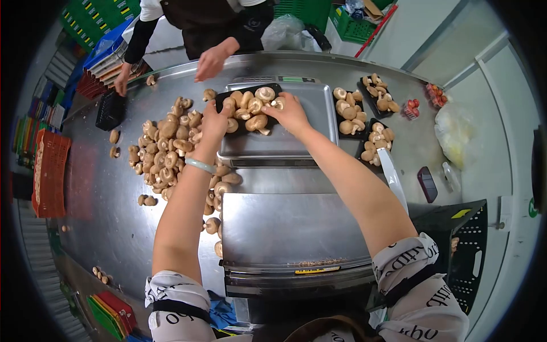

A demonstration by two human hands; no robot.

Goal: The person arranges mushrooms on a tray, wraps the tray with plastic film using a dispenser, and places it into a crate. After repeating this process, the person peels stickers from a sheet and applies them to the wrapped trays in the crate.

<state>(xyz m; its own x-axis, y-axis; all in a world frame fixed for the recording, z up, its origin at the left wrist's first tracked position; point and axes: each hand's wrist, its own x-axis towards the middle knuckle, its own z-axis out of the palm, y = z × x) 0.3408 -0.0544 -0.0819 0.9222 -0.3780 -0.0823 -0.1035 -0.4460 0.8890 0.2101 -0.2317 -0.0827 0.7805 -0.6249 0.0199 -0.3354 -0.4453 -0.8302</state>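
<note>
A black tray piled with brown shiitake mushrooms rests on the metal platform of a weighing scale. At the tray's left end is my left hand, closed on its edge with the thumb against the mushrooms. My right hand is at the right end, thumb and fingers closed round a mushroom with its pale underside showing. To the left of my left forearm spreads a large heap of loose shiitake, some of it hidden behind that arm.
Filled mushroom trays stand right of the scale, near a knife, a phone and punnets of red produce. Across the table a co-worker's hand hovers; the other touches a black tray. An orange crate stands left.
</note>
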